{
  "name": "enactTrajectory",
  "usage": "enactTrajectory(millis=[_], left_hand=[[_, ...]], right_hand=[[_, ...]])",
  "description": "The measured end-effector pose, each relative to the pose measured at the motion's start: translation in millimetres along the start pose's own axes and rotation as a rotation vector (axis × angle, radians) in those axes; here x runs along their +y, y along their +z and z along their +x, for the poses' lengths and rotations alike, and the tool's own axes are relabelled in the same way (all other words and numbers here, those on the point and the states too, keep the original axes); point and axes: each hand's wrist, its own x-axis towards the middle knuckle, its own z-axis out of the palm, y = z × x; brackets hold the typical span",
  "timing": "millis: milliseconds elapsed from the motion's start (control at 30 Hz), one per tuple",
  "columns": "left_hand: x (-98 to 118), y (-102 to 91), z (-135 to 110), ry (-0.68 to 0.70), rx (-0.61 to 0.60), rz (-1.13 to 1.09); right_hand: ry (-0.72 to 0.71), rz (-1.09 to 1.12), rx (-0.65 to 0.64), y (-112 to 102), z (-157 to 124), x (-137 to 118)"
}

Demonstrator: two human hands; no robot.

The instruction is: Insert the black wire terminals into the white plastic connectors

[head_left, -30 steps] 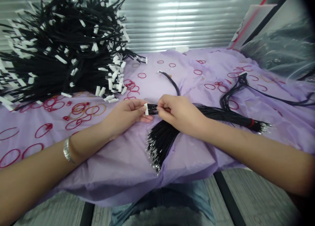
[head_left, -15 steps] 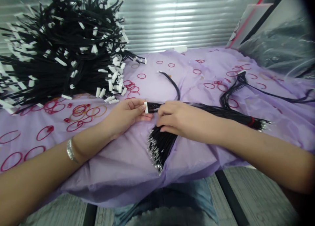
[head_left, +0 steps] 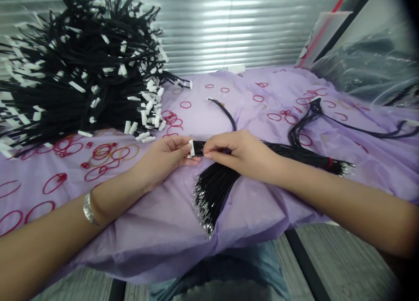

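Note:
My left hand [head_left: 173, 154] pinches a white plug connector [head_left: 191, 148] between thumb and fingers; several black wires run from it to the right. Close beside it, my right hand [head_left: 232, 150] has its thumb and fingertips pressed together at the wires near the connector. A fanned bundle of black wires [head_left: 218, 185] with silver terminal ends lies under and in front of my right hand. Another black wire bundle [head_left: 301, 154], tied with a red band, stretches right beneath my forearm. Exactly what sits in the right fingertips is partly hidden.
A big heap of black wires [head_left: 81, 69] with white connectors stands at the back left. Red rubber bands [head_left: 104, 151] are scattered over the purple cloth [head_left: 157, 231]. At the right lies a wire harness [head_left: 316, 106], with clear plastic bags [head_left: 369, 60] behind it.
My right hand has closed its fingers into a pinch and moved slightly left, nearer the connector. My left hand still holds the connector. The whole view has shifted slightly.

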Motion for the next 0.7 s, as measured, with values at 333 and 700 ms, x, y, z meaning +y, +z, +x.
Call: enactTrajectory(millis=[333, 700], left_hand=[[-1.7, -2.5, -0.3, 0.005, 0.008, 0.031], [-4.0, -4.6, 1.8, 0.028, -0.023, 0.095]], right_hand=[[0.223, 0.017, 0.206, -0.7, 4.2, 2.0], [0.269, -0.077, 0.094, -1.6, 3.7, -4.8]])
